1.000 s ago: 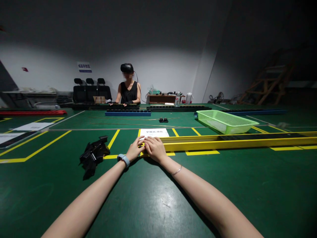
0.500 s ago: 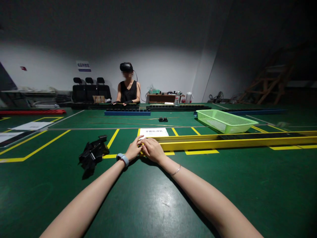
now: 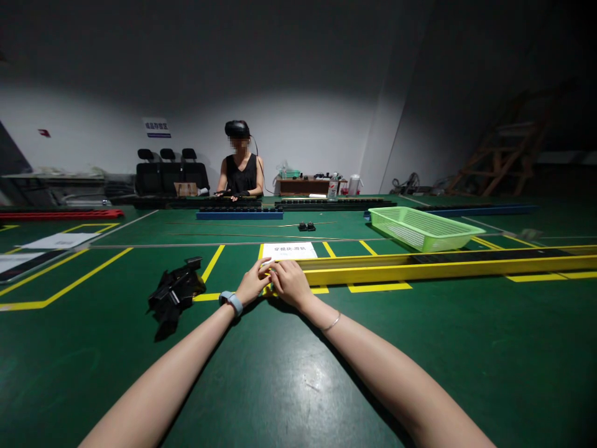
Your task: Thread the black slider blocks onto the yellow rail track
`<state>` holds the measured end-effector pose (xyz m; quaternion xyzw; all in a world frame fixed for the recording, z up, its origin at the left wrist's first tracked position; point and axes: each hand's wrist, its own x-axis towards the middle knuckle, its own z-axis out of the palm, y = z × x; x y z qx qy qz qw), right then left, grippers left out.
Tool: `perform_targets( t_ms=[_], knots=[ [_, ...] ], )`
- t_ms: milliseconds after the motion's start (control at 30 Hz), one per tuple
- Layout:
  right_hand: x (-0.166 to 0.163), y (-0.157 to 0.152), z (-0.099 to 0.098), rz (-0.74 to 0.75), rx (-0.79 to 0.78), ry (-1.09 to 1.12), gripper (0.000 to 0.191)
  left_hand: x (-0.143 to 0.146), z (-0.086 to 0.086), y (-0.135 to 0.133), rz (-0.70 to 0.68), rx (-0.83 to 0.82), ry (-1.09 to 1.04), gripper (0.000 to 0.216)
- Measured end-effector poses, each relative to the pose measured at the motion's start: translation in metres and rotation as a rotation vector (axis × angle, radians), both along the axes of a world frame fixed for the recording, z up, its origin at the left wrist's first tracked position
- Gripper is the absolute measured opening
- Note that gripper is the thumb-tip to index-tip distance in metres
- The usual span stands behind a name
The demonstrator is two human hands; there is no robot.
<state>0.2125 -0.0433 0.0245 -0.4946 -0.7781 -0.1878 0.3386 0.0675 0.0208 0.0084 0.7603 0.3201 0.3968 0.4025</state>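
A long yellow rail (image 3: pixel 396 273) with a channel along it lies across the table, its left end between my hands. My right hand (image 3: pixel 291 285) is closed over that end, fingers bent down around it. My left hand (image 3: pixel 253 281), with a pale blue band at the wrist, meets it from the left. Its fingers are curled together at the rail's tip, and whatever they pinch is hidden. Dark strips sit inside the channel farther right. Left of my left hand lies a loose heap of black parts (image 3: pixel 176 292).
A light green basket (image 3: pixel 426 230) stands behind the rail. A printed white sheet (image 3: pixel 289 250) lies just beyond my hands. Small black pieces (image 3: pixel 306 226) and thin rods lie farther back. Across the table a person (image 3: pixel 240 174) works near a blue rail (image 3: pixel 239 214).
My right hand's fingers have shifted slightly at the rail's end, and my left hand has barely moved. The view has tilted a little; the rail and heap stay in place.
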Motion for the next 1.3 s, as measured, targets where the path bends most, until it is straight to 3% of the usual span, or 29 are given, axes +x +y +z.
perform_targets(
  t_ms=[200,733,933,1300],
  knots=[
    [-0.002,0.001,-0.002,0.131,-0.013,-0.009,0.027,-0.001,0.003,-0.001,0.057,0.077,0.062,0.049],
    [-0.001,-0.001,0.000,-0.041,-0.012,-0.022,0.030,0.000,-0.006,0.005,0.047,0.038,0.025,0.051],
    [-0.002,0.000,-0.001,-0.102,-0.015,-0.023,0.032,0.002,-0.004,0.003,-0.037,0.000,-0.063,0.049],
    [0.000,0.006,-0.009,-0.215,0.003,-0.027,0.034,0.003,0.006,-0.006,-0.057,0.120,0.053,0.037]
  ],
)
